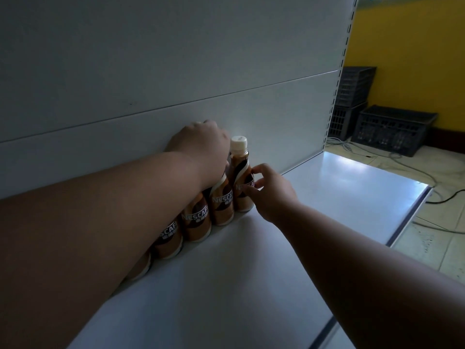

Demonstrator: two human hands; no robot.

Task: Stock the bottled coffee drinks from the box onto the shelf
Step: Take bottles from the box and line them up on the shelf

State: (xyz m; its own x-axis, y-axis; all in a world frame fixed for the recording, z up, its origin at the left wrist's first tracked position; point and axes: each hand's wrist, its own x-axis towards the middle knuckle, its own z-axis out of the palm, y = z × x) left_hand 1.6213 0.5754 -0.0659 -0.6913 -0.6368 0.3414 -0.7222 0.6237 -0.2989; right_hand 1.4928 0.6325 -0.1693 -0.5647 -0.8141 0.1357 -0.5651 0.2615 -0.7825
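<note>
I see both of my arms reaching across the white shelf toward a row of Nescafé coffee bottles standing upright against the back panel. The row runs from the near left to the far right, each bottle touching the one beside it, filled with tan coffee and wrapped in brown and cream labels. My left forearm crosses over the nearer bottles and hides their tops. My left hand sits curled over the top of the second bottle from the far end; its fingers are hidden behind the hand, so I cannot tell whether they are closed on the cap. My right hand is at the last bottle, the far right one, with its cream cap in plain view; the thumb and fingers are pinched on its label. Right of this bottle the shelf is bare. Past the shelf's far right edge, dark plastic crates sit on the tiled floor by a yellow wall, with cables trailing nearby; what they hold is too dim to tell.
</note>
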